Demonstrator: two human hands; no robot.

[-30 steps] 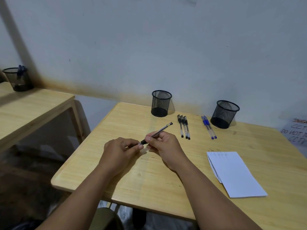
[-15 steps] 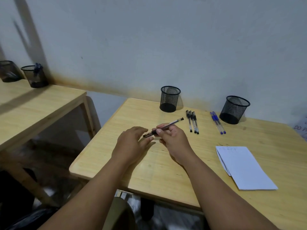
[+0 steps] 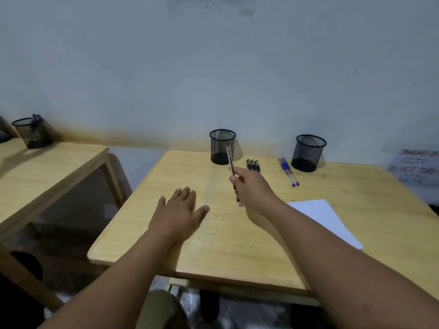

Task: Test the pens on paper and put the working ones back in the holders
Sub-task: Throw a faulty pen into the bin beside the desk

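My right hand [image 3: 251,186] grips a black pen [image 3: 230,160] that points up and away, its far end in front of the left mesh holder [image 3: 222,146]. My left hand [image 3: 177,210] lies flat on the wooden table [image 3: 237,245] with fingers spread, holding nothing. Three black pens [image 3: 253,165] lie side by side just behind my right hand. Two blue pens [image 3: 288,172] lie beside the right mesh holder [image 3: 308,152]. White paper [image 3: 325,217] sits to the right of my right forearm.
A second wooden table [image 3: 47,167] stands to the left with another mesh holder [image 3: 32,132] holding blue pens. A wall runs close behind both tables. A handwritten sign [image 3: 415,167] leans at the far right.
My left hand let go of the pen and dropped flat onto the table. My right hand carried the pen forward toward the left holder, tilting it upright.
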